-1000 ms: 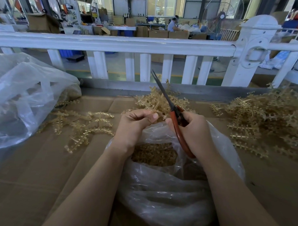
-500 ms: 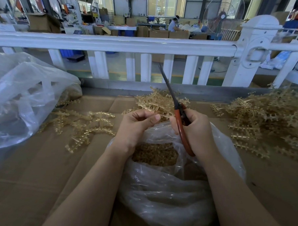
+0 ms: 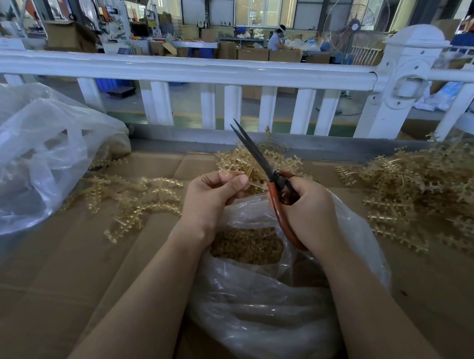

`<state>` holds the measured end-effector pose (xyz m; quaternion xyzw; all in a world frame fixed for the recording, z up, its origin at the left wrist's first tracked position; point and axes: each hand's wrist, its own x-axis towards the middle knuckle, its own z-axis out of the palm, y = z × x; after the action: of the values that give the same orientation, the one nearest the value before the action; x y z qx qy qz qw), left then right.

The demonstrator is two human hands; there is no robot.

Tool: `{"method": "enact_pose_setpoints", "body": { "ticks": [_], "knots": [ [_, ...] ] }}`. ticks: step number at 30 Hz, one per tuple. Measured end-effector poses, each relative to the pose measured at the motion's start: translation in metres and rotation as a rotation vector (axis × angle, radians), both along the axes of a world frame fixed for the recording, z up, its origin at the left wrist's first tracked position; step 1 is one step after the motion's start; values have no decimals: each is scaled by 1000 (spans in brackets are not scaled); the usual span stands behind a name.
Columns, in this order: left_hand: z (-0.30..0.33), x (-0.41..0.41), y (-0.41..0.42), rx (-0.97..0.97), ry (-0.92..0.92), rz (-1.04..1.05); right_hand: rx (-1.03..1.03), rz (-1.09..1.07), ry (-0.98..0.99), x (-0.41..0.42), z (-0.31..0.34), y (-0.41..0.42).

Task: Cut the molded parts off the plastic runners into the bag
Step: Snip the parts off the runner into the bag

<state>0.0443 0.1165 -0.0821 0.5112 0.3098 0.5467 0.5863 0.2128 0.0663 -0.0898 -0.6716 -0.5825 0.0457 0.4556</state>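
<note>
Factory floor, plastics moulding or packing shop by the look of it. Work surface is flattened cardboard up against a white railing. Heaps of tan plastic runners on the cardboard, clear bag of cut parts, second clear bag at left. Beyond the railing: painted concrete floor with a green strip, stacked cartons, blue crates, a big pedestal fan, high windows, steel-frame walls. Another worker stands at a far bench. Machines at far left, possibly moulding presses, too small to tell.
</note>
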Motion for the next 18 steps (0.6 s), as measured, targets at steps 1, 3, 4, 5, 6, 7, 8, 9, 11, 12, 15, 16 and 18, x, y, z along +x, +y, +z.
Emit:
{"method": "enact_pose_setpoints", "body": {
  "ticks": [1,3,4,5,6,7,8,9,11,12,15,16,18],
  "knots": [
    [0,0,0,4,2,12,3,-10,-33,0,0,0],
    [-1,0,1,6,4,34,5,-19,-55,0,0,-1],
    [-2,-1,2,10,2,39,5,-18,-56,0,0,-1],
    [-2,-1,1,14,-5,37,4,-14,-57,0,0,-2],
    [-2,-1,1,21,-18,30,4,-7,-53,0,0,-2],
    [-2,-1,1,28,-35,23,3,0,-43,0,0,-3],
    [-2,-1,1,35,-50,20,3,7,-29,0,1,-4],
    [-2,-1,1,40,-59,18,4,12,-24,0,1,-5],
    [-2,-2,2,52,-67,20,-8,16,-64,0,3,-8],
    [-2,-3,2,66,-71,19,-20,18,-107,-1,4,-9],
    [0,-2,0,134,-65,-11,-34,50,-195,-2,5,-11],
    [0,-2,0,152,-57,-9,-36,62,-204,-2,5,-11],
    [0,-2,1,170,-43,0,-29,74,-219,-1,3,-10]
  ]
}}
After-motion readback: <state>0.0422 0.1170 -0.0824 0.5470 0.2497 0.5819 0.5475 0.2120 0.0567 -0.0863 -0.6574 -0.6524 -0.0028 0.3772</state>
